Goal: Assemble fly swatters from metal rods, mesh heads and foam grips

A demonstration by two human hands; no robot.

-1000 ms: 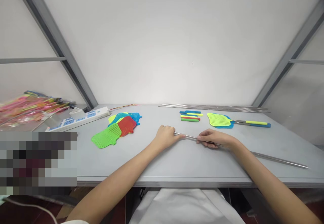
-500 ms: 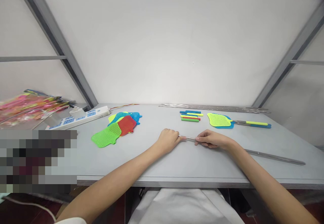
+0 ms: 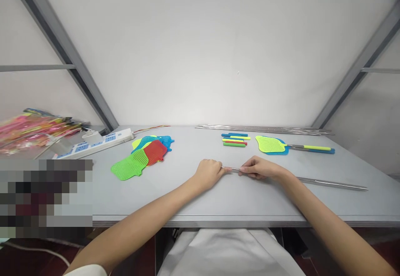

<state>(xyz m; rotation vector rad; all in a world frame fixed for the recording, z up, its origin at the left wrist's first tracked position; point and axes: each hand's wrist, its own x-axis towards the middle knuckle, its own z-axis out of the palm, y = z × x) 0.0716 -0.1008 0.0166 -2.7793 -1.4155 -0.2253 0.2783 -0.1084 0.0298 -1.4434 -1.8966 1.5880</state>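
My left hand (image 3: 208, 173) is closed around one end of a thin silvery metal rod (image 3: 235, 169). A short way to the right, my right hand (image 3: 258, 167) pinches the same rod between thumb and fingers. Beyond my right forearm, a metal length (image 3: 333, 183) runs out to the right over the table; whether it is one rod or a few together I cannot tell. Behind my hands lie several coloured handle tubes (image 3: 234, 140). To their right are a yellow fly swatter (image 3: 271, 144) and a blue fly swatter (image 3: 283, 152) beneath it.
Loose swatter heads in green (image 3: 129, 165), red (image 3: 155, 152), blue and yellow overlap at the left. Several long metal rods (image 3: 265, 130) lie along the back wall. A white power strip (image 3: 103, 144) and plastic-wrapped goods (image 3: 40, 132) occupy the table's left end.
My right hand has shifted slightly left, toward my left hand. The far right end of the metal length has moved left and up. Both hands keep their grip.
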